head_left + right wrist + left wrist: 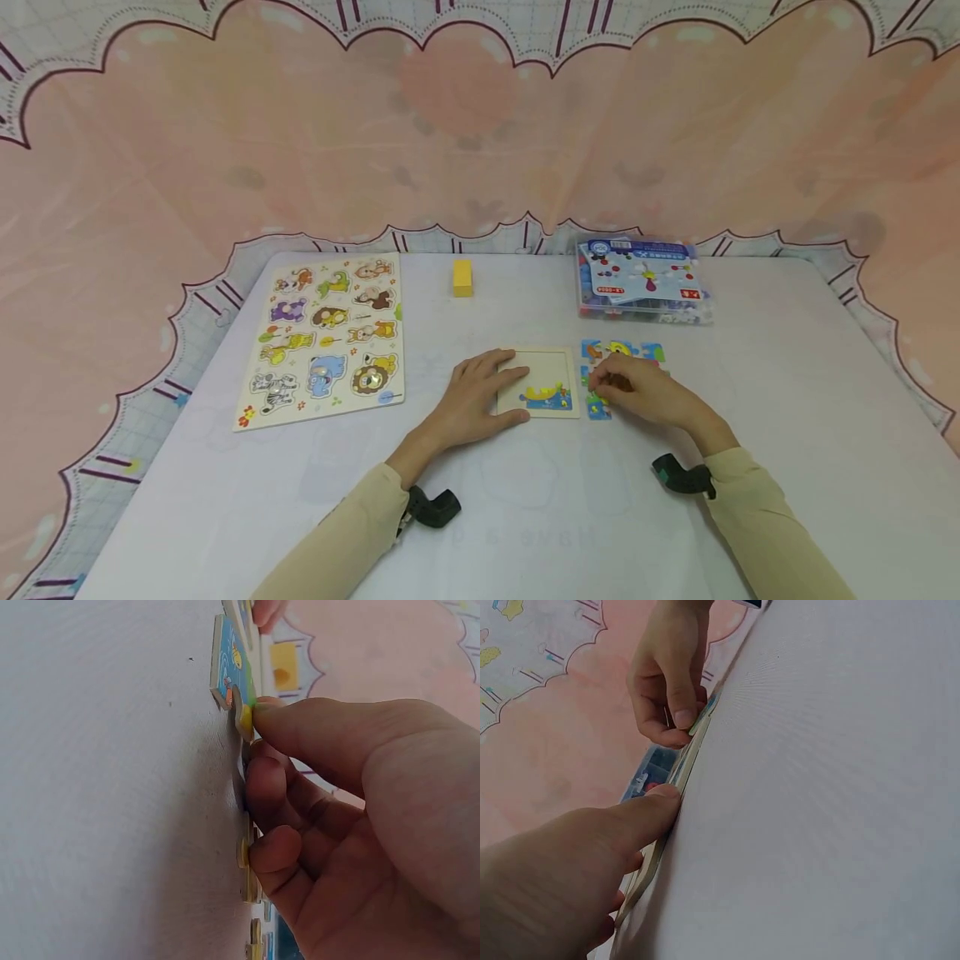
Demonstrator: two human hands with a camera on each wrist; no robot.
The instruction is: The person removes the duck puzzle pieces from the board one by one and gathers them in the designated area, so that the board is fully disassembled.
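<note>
A small wooden puzzle tray (551, 367) lies flat in front of me, with a few joined blue and yellow puzzle pieces (547, 400) along its lower right. My left hand (480, 393) rests over the tray's left side, fingers spread and thumb at the near edge. To the right of the tray, my right hand (651, 392) pinches a puzzle piece (246, 722) with some yellow on it between thumb and forefinger. Its fingers partly hide the loose puzzle pieces (592, 348) laid out there. A blue piece (232, 664) with a small yellow figure shows beyond the thumb.
An animal peg puzzle board (352, 337) lies at the left. A yellow block (462, 278) stands at the back middle, and a clear plastic box (645, 310) with a printed blue label lies at the back right. A patterned cloth (465, 167) hangs behind the white table (525, 517).
</note>
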